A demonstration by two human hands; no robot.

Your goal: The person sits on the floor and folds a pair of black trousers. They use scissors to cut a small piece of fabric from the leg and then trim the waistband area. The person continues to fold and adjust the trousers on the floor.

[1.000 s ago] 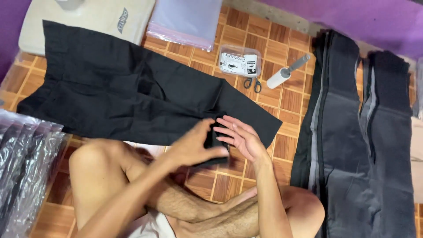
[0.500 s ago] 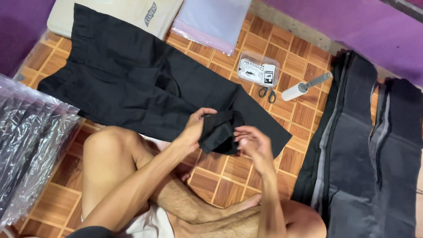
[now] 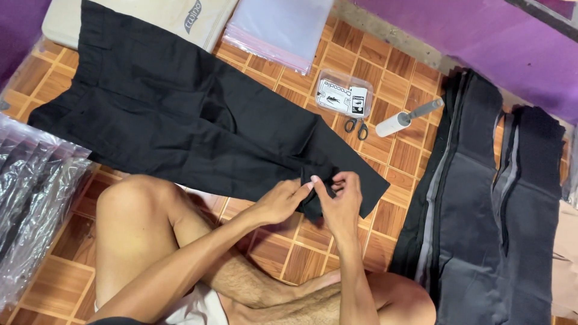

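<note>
A pair of black trousers (image 3: 180, 120) lies spread flat on the tiled wooden floor, waist at the upper left and leg ends at the lower right. My left hand (image 3: 283, 201) and my right hand (image 3: 340, 201) meet at the near leg's hem, both pinching a lifted fold of the black cloth between fingers and thumb. My bare knee (image 3: 135, 207) is raised just left of the hands.
Scissors (image 3: 356, 126), a lint roller (image 3: 404, 119) and a small clear box of tags (image 3: 343, 96) lie beyond the hem. Stacks of dark folded trousers (image 3: 487, 204) fill the right. Clear plastic bags (image 3: 280, 27) lie at the top, bagged garments (image 3: 30, 198) at the left.
My hands lifted the trouser hem off the floor and bunched it; now both pinch a smaller fold lower down. The view has shifted a little to the right.
</note>
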